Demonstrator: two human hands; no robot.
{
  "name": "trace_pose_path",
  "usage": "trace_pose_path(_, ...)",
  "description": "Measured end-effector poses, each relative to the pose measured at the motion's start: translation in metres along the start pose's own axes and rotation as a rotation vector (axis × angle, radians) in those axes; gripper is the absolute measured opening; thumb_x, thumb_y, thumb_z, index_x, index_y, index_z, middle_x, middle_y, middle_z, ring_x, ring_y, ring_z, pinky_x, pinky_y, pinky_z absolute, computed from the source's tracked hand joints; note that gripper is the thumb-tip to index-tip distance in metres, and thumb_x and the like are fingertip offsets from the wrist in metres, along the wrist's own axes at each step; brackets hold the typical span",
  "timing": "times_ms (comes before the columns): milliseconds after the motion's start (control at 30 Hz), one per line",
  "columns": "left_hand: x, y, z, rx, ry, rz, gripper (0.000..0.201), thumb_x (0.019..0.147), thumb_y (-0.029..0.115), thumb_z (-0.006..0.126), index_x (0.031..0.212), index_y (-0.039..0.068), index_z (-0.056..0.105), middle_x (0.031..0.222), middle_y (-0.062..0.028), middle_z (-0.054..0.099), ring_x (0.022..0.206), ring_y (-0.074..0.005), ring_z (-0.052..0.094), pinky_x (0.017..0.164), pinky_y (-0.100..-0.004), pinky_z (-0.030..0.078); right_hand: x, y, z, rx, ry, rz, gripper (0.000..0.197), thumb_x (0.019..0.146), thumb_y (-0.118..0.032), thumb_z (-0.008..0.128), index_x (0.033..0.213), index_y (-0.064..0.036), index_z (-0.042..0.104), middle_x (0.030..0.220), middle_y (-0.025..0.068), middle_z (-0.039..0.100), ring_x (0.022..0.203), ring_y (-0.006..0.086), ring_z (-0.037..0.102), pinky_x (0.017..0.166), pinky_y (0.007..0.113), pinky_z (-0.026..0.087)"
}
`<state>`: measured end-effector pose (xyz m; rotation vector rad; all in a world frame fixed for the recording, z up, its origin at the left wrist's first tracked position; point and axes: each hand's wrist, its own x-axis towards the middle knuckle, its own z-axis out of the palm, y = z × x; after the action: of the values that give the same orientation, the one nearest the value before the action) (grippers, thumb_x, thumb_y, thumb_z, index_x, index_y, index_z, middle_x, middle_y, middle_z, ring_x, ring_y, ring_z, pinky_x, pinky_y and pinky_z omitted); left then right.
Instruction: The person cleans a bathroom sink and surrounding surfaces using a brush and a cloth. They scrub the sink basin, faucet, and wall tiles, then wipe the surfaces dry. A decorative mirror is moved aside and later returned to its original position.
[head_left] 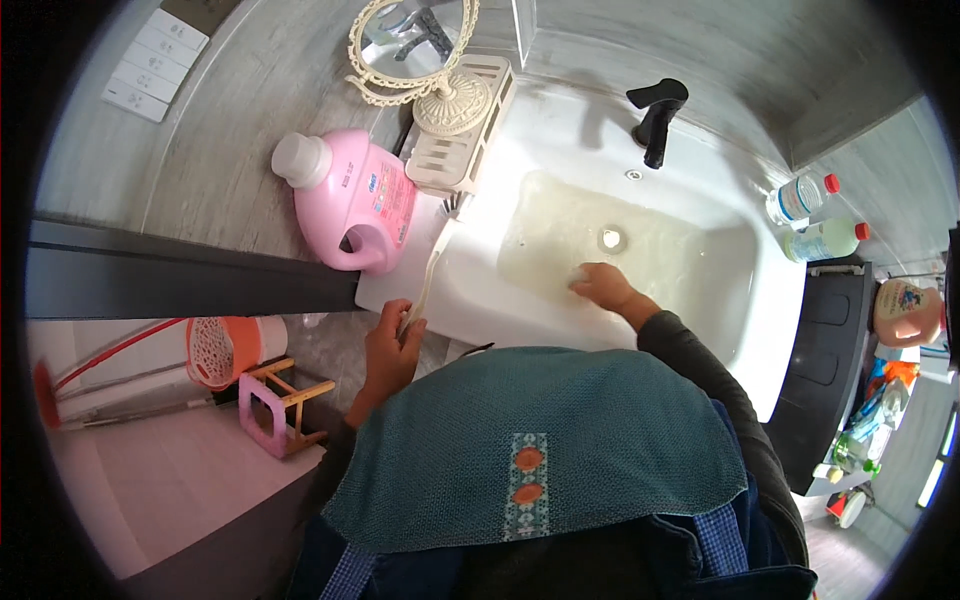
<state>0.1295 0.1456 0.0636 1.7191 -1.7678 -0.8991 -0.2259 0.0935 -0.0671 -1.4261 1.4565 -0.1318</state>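
My left hand [390,350] is closed around the lower end of a long, pale-handled brush [435,262], held over the near left rim of the sink. The brush's dark bristle end points away from me, close to the beige rack. My right hand [606,289] reaches into the white sink [470,290], at the near side of the cloudy water [560,215]. Its fingers are closed together, with a small pale thing at their tips that I cannot make out. Farther in, the round drain [611,239] shows through the water.
A black faucet [657,120] stands behind the sink. On the left are a pink jug [345,200], a beige slotted rack [440,165] and an ornate mirror [460,100]. Two red-capped bottles [800,200] stand at right. An orange basket [222,352] and a small stool [285,405] are lower left.
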Motion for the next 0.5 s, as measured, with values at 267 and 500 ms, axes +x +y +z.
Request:
trace_pose_path(267, 0.013, -0.005, 0.019, 0.123, 0.099, 0.167, 0.025, 0.086, 0.013, 0.062, 0.109, 0.002, 0.058, 0.092, -0.0156, 0.064, 0.071, -0.0261, 0.064, 0.063, -0.0344, 0.049, -0.074, -0.017, -0.041, 1.402, 0.225, 0.045, 0.044, 0.090, -0.011, 0.058, 0.128, 0.0017, 0.041, 0.114, 0.0175, 0.060, 0.094, 0.0266, 0.063, 0.080, 0.038, 0.056)
trace_pose_path(500, 0.030, 0.000, 0.023, 0.208, 0.067, 0.331, 0.025, 0.085, 0.012, 0.061, 0.108, 0.004, 0.058, 0.095, -0.0149, 0.062, 0.080, -0.0315, 0.062, 0.070, -0.0369, 0.049, -0.068, 0.037, -0.038, 1.471, 0.341, -0.156, 0.018, 0.092, -0.009, 0.052, 0.110, -0.0030, 0.049, 0.086, 0.0071, 0.058, 0.068, 0.0130, 0.055, 0.053, 0.026, 0.046)
